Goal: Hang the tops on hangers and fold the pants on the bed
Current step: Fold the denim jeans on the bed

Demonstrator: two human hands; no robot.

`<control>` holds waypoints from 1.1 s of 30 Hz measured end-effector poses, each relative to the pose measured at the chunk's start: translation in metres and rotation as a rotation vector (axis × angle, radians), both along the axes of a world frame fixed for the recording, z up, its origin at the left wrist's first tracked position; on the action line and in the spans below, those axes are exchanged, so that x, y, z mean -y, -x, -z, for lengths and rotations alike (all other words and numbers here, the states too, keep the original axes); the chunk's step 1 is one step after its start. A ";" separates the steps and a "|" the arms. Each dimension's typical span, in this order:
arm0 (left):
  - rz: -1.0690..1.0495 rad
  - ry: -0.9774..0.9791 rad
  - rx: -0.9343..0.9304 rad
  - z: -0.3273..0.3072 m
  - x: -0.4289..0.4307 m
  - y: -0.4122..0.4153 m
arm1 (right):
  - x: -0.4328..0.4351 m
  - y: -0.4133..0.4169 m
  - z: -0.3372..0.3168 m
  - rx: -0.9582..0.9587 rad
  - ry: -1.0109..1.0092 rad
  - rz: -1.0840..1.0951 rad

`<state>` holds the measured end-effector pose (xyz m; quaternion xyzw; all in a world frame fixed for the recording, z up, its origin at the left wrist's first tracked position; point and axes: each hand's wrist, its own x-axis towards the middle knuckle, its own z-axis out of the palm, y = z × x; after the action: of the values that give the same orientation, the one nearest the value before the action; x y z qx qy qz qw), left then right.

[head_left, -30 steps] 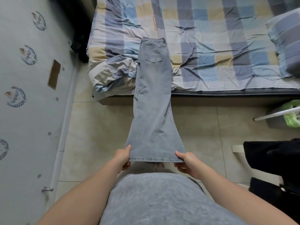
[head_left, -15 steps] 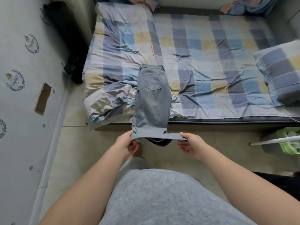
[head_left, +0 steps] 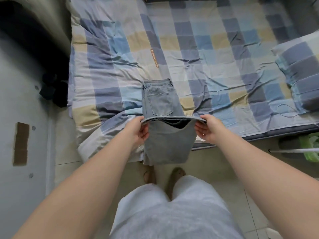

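Over bed [head_left: 207, 69], left hand [head_left: 138, 130], right hand [head_left: 209, 129] pinching jeans hem [head_left: 172, 119]

So the pants [head_left: 159, 100] lie on the bed [head_left: 215, 49] by its 6 o'clock edge, waistband toward 12, legs hanging over that edge. Left hand [head_left: 138, 131] holds the hem's 9 o'clock end, right hand [head_left: 207, 130] the 3. Pillow [head_left: 300, 78] sits at 2.

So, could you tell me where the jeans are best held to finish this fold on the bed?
I'd take the jeans by the hem, one corner per hand, coming in from each side as the left hand and right hand do. The hem is a wide, floppy edge; pinching both corners keeps it straight while the waistband lies flat on the bed.
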<state>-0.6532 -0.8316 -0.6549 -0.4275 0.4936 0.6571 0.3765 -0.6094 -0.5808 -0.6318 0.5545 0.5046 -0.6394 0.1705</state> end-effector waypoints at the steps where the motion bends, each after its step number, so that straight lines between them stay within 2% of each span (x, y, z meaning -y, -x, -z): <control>1: 0.022 0.007 -0.007 0.008 -0.003 0.018 | -0.004 0.016 0.007 -0.001 -0.011 0.000; 13: 0.089 0.178 -0.077 0.142 -0.047 0.211 | -0.047 0.209 0.151 -0.027 0.062 -0.034; 20: 0.040 0.237 -0.106 0.225 -0.071 0.282 | -0.063 0.294 0.245 -0.045 0.077 -0.071; 25: 0.040 0.204 -0.171 0.264 -0.084 0.275 | -0.053 0.300 0.297 -0.040 0.229 -0.188; 33: 0.064 0.245 -0.272 0.268 -0.103 0.206 | -0.053 0.247 0.313 -0.109 0.422 -0.049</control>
<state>-0.8596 -0.7284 -0.9226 -0.3614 0.6298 0.6314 0.2722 -0.8559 -0.5282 -0.9446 0.4587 0.3813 -0.7556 0.2708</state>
